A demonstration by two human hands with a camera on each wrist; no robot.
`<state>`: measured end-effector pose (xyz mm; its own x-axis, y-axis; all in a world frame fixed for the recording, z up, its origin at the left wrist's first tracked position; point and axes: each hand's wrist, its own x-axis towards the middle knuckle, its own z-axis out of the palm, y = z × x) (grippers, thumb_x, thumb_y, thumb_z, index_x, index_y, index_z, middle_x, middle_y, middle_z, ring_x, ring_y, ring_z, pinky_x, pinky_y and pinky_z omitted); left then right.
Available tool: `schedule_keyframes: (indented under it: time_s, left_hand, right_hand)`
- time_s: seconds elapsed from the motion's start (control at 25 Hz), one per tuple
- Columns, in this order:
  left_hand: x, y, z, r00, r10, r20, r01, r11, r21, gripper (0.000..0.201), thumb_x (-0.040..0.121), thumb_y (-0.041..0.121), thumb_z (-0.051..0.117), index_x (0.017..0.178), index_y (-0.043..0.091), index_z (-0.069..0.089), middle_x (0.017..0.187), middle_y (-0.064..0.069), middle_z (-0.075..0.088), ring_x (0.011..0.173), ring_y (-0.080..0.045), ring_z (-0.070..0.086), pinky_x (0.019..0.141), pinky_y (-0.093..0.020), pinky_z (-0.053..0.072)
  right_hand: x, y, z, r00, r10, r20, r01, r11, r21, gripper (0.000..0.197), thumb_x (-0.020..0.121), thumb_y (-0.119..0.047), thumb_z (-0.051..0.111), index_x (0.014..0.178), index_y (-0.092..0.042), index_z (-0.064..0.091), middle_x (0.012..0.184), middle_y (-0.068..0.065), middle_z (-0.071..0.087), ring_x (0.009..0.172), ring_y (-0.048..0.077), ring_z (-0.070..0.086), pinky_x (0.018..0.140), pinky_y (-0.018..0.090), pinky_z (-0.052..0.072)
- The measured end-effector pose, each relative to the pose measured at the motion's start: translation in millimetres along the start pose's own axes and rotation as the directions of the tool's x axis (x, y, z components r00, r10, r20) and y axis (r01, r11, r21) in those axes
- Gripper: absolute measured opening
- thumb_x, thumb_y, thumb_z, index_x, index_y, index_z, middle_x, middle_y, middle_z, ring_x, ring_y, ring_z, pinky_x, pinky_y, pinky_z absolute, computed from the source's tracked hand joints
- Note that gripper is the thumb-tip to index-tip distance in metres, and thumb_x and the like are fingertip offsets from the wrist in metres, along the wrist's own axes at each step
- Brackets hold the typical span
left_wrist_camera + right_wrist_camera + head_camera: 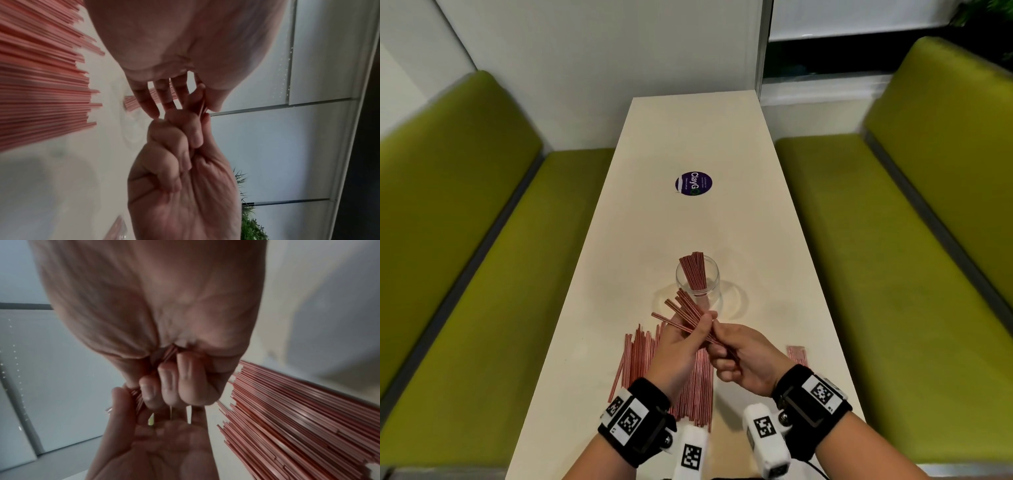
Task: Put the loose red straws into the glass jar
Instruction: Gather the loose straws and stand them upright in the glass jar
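Holding a small bundle of red straws (pixel 686 313) between both hands above the near part of the table (pixel 774 240).

My left hand (pixel 677 349) pinched the bundle with thumb against fingers, its far ends fanning out; my right hand (pixel 748 359) was curled round the near ends, the two hands touching. Under my left wrist lay the pile of loose straws (pixel 640 363). Just beyond the hands stood the glass jar (pixel 698 286), already holding straws upright.
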<state>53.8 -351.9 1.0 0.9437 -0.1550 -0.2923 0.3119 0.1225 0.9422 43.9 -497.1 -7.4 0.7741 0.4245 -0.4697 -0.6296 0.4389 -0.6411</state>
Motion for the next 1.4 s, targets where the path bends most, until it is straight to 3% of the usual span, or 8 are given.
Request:
schedule_keyframes:
  time_s: [0.16,0.52,0.64,0.76,0.92,1.08,1.28,1.4]
  left_hand:
    - [10,11,-7,0.997,0.056,-0.048,-0.057,0.998,-0.006,0.01,0.087,0.005,0.07,0.089,0.014,0.071,0.079,-0.002,0.07,0.078,-0.022,0.061,0.076,-0.036,0.05]
    - [35,40,-22,0.927,0.298,-0.227,-0.225,0.928,0.298,0.009,0.083,0.007,0.076,0.084,0.016,0.074,0.075,-0.002,0.074,0.066,-0.017,0.066,0.066,-0.035,0.058]
    - [32,40,-9,0.951,0.295,-0.092,-0.219,0.852,0.476,0.009,0.086,0.017,0.075,0.08,0.024,0.074,0.069,0.005,0.072,0.059,-0.008,0.065,0.056,-0.026,0.056]
    - [30,37,2,0.983,0.184,-0.024,-0.143,0.831,0.538,0.009,0.087,0.027,0.073,0.079,0.022,0.071,0.069,0.002,0.071,0.049,-0.016,0.068,0.047,-0.03,0.054]
    - [32,41,-10,0.993,0.073,0.09,-0.112,0.803,0.586,0.013,0.087,0.021,0.074,0.083,0.01,0.068,0.065,-0.007,0.073,0.05,-0.014,0.067,0.051,-0.023,0.05]
    - [38,52,-26,0.989,-0.022,0.143,-0.075,0.771,0.633,0.014,0.088,0.02,0.073,0.082,0.008,0.068,0.062,-0.012,0.072,0.05,-0.017,0.066,0.055,-0.031,0.057]
    - [56,90,-34,0.992,0.076,0.102,-0.126,0.69,0.713,0.008,0.089,0.018,0.072,0.084,0.012,0.07,0.065,-0.007,0.073,0.054,-0.011,0.068,0.057,-0.022,0.054]
    - [90,119,-32,0.963,0.244,0.117,-0.236,0.545,0.804,0.006,0.09,0.014,0.07,0.085,0.01,0.07,0.072,0.001,0.073,0.055,-0.003,0.066,0.055,-0.015,0.051]
  right_hand:
    - [7,-1,-2,0.999,-0.035,0.009,0.036,0.996,-0.083,0.028,0.101,-0.029,0.049,0.087,-0.01,0.064,0.062,-0.001,0.034,0.052,0.008,0.024,0.042,0.016,0.023]
    - [16,1,-10,0.999,-0.04,0.03,0.044,0.985,-0.165,0.026,0.097,-0.023,0.054,0.082,-0.009,0.07,0.062,0.001,0.041,0.049,0.009,0.032,0.044,0.019,0.034]
    - [17,-3,-10,0.998,-0.035,0.058,0.044,0.985,-0.169,0.028,0.1,-0.022,0.052,0.082,-0.012,0.072,0.061,0.002,0.043,0.048,0.009,0.031,0.042,0.019,0.028]
    - [16,-6,-14,0.997,0.004,0.079,0.01,0.983,-0.183,0.03,0.1,-0.024,0.053,0.08,-0.014,0.073,0.06,0.001,0.042,0.046,0.007,0.024,0.039,0.017,0.018]
    - [17,-8,-24,1.0,0.015,-0.001,-0.015,0.985,-0.172,0.026,0.101,-0.02,0.053,0.092,-0.002,0.069,0.059,0.001,0.041,0.048,0.008,0.022,0.039,0.016,0.017]
    - [19,-5,-24,0.999,-0.013,-0.039,0.009,0.993,-0.115,0.02,0.096,-0.021,0.06,0.094,-0.001,0.064,0.062,0.005,0.049,0.044,0.006,0.029,0.037,0.015,0.023]
    - [18,1,-40,0.975,-0.08,-0.208,0.059,0.992,-0.109,0.024,0.101,-0.021,0.056,0.1,0.001,0.067,0.062,0.006,0.049,0.048,0.011,0.031,0.041,0.021,0.023]
    - [13,2,-53,0.959,-0.11,-0.261,0.069,0.984,-0.163,0.022,0.099,-0.017,0.055,0.101,0.0,0.068,0.063,0.003,0.048,0.051,0.011,0.031,0.044,0.023,0.021]
